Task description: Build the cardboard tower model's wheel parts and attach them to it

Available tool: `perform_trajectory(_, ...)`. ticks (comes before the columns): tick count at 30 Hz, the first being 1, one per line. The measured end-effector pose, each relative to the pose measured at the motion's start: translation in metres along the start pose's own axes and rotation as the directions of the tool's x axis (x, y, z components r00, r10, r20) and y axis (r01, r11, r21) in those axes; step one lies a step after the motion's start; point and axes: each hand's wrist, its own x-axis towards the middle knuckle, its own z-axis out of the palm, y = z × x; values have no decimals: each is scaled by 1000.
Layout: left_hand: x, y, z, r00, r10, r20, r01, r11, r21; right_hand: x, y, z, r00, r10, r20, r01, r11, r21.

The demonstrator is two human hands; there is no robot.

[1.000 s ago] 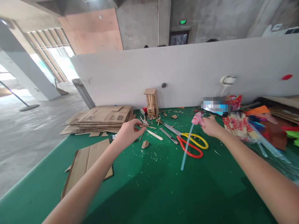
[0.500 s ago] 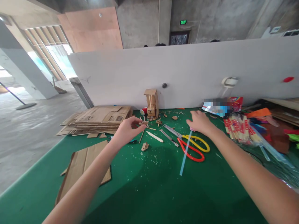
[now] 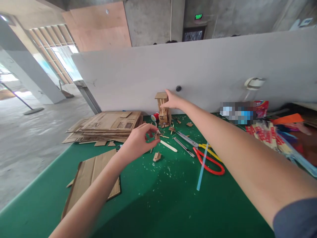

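Note:
My right hand (image 3: 172, 99) reaches across to a small cardboard tower (image 3: 163, 116) standing near the white partition. Its fingers and thumb are closed round the right side of the tower's upper part, below the flat roof. Thin sticks show in the tower's open front. My left hand (image 3: 142, 140) is held above the table with thumb and fingertips pinched on a small cardboard scrap (image 3: 157, 135). Under and beside it lie a pale wooden stick (image 3: 168, 145) and a torn cardboard lump (image 3: 157, 156).
Scissors (image 3: 209, 167) with red and yellow handles lie under a translucent blue strip (image 3: 201, 172), beside a utility knife (image 3: 183, 146). A red spool (image 3: 155, 117) sits left of the tower. Cardboard sheets (image 3: 109, 124) are stacked at left; bagged supplies (image 3: 268, 137) lie at right.
My right hand has left the blue strip's upper end and moved left to grasp the tower. The strip lies across the scissors. My left hand keeps its pinch, and the view has shifted slightly.

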Motion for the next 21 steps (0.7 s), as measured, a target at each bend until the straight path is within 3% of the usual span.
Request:
perform_trajectory(5, -1, -1, -3, 1000, 20, -23, -18, 998, 66, 10, 4, 3, 995, 66, -80, -68, 997, -34)
perform_trajectory(11, 0, -3, -5, 997, 23, -76, -17, 997, 76, 2, 12, -1, 974, 99, -203, -105, 994, -23)
perform_trajectory(13, 0, -1, -6, 996, 20, -90, -12, 996, 94, 0, 16, -7, 946, 97, -310, -99, 995, 9)
perform_trajectory(17, 0, 2, -8, 992, -12, -123, 26, 993, 113, -5, 15, -29, 841, -12, -541, 5, 1000, -15)
perform_trajectory(21, -1, 3, -16, 980, -70, -185, 69, 998, -15, -39, -9, -63, 782, -123, -612, 69, 991, -113)
